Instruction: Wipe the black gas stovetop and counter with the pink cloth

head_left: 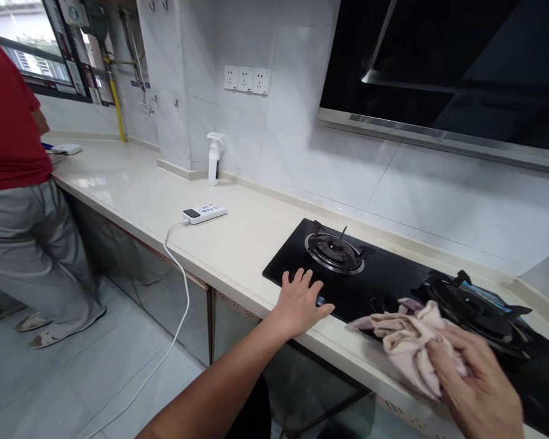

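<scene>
My left hand rests with fingers spread at the front left edge of a black gas stove. Nothing is in it. Bunched in my right hand is a pale pinkish cloth, held over the stove's front edge, with its loose end hanging toward the left. Beyond my left hand sits the left burner with its pan supports. The right burner lies just behind the cloth, and a blue item shows partly behind it.
A white spray bottle stands by the wall. A white power bank lies on the counter, its white cable hanging to the floor. Above the stove is a black range hood. A person in a red shirt stands at the left.
</scene>
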Tool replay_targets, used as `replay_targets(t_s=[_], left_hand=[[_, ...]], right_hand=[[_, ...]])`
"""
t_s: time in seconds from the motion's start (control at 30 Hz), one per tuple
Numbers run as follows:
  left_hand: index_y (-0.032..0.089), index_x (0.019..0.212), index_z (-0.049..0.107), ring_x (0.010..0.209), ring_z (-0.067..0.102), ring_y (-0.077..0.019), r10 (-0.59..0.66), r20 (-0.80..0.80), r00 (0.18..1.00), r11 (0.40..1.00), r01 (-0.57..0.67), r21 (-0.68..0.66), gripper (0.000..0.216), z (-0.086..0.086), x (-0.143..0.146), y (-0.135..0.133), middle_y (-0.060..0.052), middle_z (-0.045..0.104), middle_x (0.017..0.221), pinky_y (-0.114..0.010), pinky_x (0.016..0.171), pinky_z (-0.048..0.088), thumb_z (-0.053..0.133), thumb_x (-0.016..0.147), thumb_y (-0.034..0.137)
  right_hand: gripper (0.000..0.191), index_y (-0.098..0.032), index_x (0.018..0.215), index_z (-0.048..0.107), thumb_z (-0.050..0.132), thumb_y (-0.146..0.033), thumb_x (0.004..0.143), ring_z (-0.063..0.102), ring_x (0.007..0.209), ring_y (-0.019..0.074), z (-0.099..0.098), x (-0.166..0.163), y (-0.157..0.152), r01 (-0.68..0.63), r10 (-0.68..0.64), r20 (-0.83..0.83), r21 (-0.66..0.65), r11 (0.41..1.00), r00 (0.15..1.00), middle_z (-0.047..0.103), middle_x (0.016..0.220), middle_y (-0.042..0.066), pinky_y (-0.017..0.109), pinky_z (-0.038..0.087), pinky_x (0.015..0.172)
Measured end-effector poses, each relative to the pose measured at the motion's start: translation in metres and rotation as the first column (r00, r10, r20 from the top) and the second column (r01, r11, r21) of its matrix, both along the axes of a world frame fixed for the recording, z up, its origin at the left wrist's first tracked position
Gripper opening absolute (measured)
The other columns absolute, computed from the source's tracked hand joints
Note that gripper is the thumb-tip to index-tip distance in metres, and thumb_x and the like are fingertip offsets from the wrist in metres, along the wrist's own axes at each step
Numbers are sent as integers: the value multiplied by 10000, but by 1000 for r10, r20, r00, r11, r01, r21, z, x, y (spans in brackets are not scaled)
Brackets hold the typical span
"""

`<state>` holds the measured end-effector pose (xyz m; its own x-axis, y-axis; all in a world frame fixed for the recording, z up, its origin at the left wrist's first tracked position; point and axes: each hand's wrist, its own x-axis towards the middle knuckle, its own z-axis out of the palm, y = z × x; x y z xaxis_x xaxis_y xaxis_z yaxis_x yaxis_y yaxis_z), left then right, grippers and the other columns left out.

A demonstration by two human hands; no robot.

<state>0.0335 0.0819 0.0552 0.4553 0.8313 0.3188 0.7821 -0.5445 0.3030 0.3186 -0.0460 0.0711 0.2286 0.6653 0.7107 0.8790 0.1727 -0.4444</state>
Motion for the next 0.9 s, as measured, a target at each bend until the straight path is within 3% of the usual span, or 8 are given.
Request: replay_targets(t_s=[0.1, 0.2, 0.27, 0.37, 0.53, 0.67, 0.8, 0.9], left_hand=[[200, 1439, 568, 1528, 326, -393, 4, -5, 1000, 1000, -4, 10, 633, 1, 0, -1, -183, 456, 1603, -699, 1202, 243, 454, 1007, 648], [200, 1432, 575, 1526, 331, -396, 13, -9, 1000, 1000, -13, 17, 621, 2, 0, -1, -179, 459, 1602, -694, 1202, 250, 472, 1005, 638], [200, 1424, 580, 1524, 332, -398, 15, -12, 1000, 1000, -15, 25, 608, 2, 0, -2, -178, 457, 1604, -692, 1201, 252, 482, 1005, 629], [202, 1419, 584, 1519, 339, -398, 18, -18, 1000, 999, -17, 48, 599, 1, 1, -2, -177, 459, 1603, -692, 1193, 259, 487, 1005, 625], [197, 1416, 582, 1504, 359, -403, 25, -26, 999, 995, -23, 96, 588, -2, 1, -1, -178, 472, 1591, -690, 1179, 275, 482, 1011, 612], [201, 1412, 580, 1502, 359, -404, 18, -25, 1000, 994, -15, 105, 583, -2, 1, -2, -177, 475, 1590, -692, 1178, 274, 491, 1005, 610], [177, 1415, 567, 1502, 366, -387, 13, -36, 999, 994, -10, 106, 491, 1, -1, -3, -178, 482, 1585, -673, 1181, 287, 500, 1022, 463], [172, 1400, 574, 1497, 376, -373, 11, -29, 1000, 994, -8, 105, 456, 2, -2, -3, -171, 493, 1578, -665, 1188, 285, 481, 1030, 422]], right_hand=[[396, -250, 1093, 715, 553, -575, 934, 587, 1249, 329, 4, -5, 2, 16, -16, 30, 4, 1000, 999, 588, 1349, 131, 433, 538, 859], [412, -285, 1128, 745, 510, -570, 947, 573, 1286, 355, -14, -11, 9, -67, 103, 263, -142, 988, 959, 557, 1432, 124, 522, 525, 949], [403, -338, 1173, 741, 487, -561, 954, 600, 1239, 359, -29, -16, 12, -6, 99, 408, -222, 975, 908, 588, 1426, 96, 565, 520, 936], [369, -350, 1198, 726, 474, -490, 968, 608, 1196, 350, -36, -27, 17, 76, 74, 511, -267, 961, 856, 624, 1397, 79, 531, 528, 893], [296, -229, 1070, 709, 438, -311, 984, 605, 1096, 315, -16, -48, 48, 23, 128, 540, -264, 964, 832, 673, 1260, 118, 487, 490, 945], [231, -202, 991, 680, 453, -233, 964, 584, 956, 287, -3, -67, 77, -19, 172, 531, -282, 959, 830, 685, 1104, 122, 446, 475, 892], [225, -189, 1077, 644, 461, -181, 948, 567, 1117, 269, 0, -88, 93, -278, 390, 446, -297, 914, 806, 659, 1196, 125, 409, 458, 1004], [256, -189, 1147, 623, 466, -185, 945, 548, 1214, 232, 6, -87, 103, -236, 439, 439, -443, 865, 784, 636, 1280, 113, 364, 420, 1074]])
